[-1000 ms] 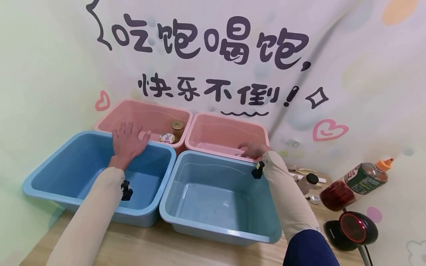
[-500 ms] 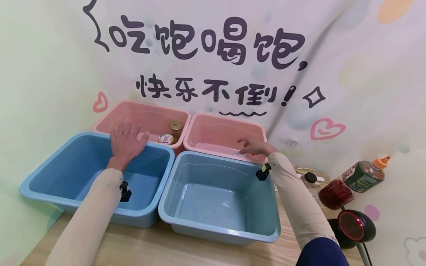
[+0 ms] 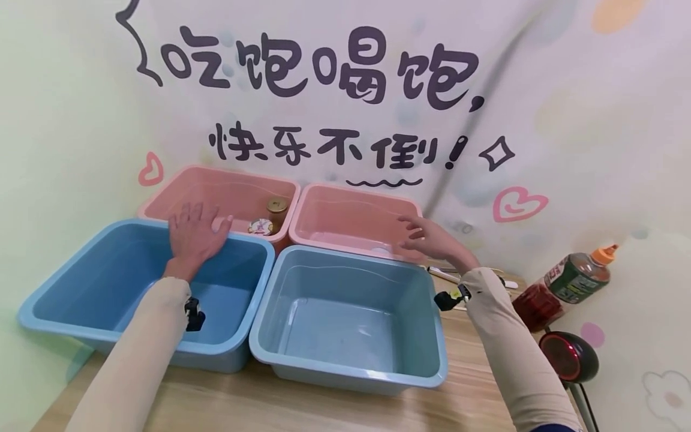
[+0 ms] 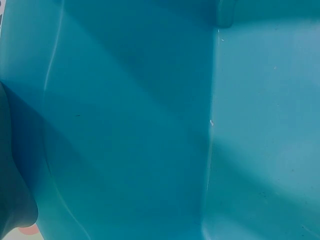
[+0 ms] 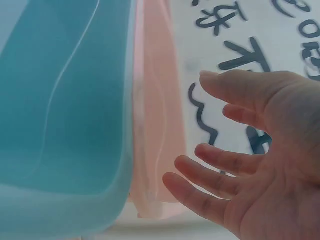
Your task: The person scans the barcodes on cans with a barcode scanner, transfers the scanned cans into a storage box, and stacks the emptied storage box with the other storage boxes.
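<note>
In the head view my left hand (image 3: 197, 234) lies with spread fingers over the far rim of the left blue tub (image 3: 146, 306), reaching toward the left pink tub (image 3: 227, 180). That pink tub holds a gold-lidded jar (image 3: 278, 206) and a round item with a patterned white top (image 3: 261, 227). My right hand (image 3: 434, 240) hovers at the right end of the right pink tub (image 3: 351, 207), fingers apart and slightly bent, holding nothing; the right wrist view shows its bare palm. A small pale item (image 3: 379, 248) shows low in this tub, mostly hidden by the rim.
The right blue tub (image 3: 345, 336) stands in front of the right pink one. Right of the tubs are slim utensils (image 3: 445, 274), a dark-red bottle with an orange cap (image 3: 564, 285) and a black device with a red ring (image 3: 567, 357). A printed cloth (image 3: 302, 108) hangs behind.
My right hand has risen out of the right pink tub and moved right, fingers spreading. My left hand stays at its rim. The head view has shifted slightly to the right.
</note>
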{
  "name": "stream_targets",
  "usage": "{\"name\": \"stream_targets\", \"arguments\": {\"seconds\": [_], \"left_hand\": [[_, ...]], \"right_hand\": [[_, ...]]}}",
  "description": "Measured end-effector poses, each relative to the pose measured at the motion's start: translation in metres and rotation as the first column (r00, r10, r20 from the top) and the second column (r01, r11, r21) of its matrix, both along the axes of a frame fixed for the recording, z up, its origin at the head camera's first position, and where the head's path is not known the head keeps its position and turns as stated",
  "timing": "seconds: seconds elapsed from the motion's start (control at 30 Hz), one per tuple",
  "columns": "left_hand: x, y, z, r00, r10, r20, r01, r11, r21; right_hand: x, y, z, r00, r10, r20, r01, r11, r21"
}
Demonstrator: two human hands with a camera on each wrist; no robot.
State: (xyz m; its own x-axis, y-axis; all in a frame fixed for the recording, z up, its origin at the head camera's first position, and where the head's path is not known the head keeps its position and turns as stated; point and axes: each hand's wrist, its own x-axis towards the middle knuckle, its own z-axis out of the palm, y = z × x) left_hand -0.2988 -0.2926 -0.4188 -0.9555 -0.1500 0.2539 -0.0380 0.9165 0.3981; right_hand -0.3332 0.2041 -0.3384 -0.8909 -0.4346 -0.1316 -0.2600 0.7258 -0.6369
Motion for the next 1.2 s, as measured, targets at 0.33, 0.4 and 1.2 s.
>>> {"name": "stream_targets", "arguments": {"seconds": [0.33, 0.4, 1.2], "left_hand": [[0.002, -0.002, 0.002, 1.000, 0.001, -0.001, -0.001, 1.000, -0.011], [0.002, -0.002, 0.001, 1.000, -0.003, -0.003, 0.003, 1.000, -0.008], [0.001, 0.001, 0.004, 1.000, -0.004, 0.003, 0.004, 1.000, 0.003]], "right_hand": [[0.042, 0.013, 0.004, 0.993, -0.063, -0.099, 0.058, 0.997, -0.052], [0.049, 0.016, 0.001, 0.991, -0.090, -0.100, 0.085, 0.995, -0.054], [0.126, 0.043, -0.040, 0.966, -0.202, 0.164, 0.239, 0.938, -0.250]]}}
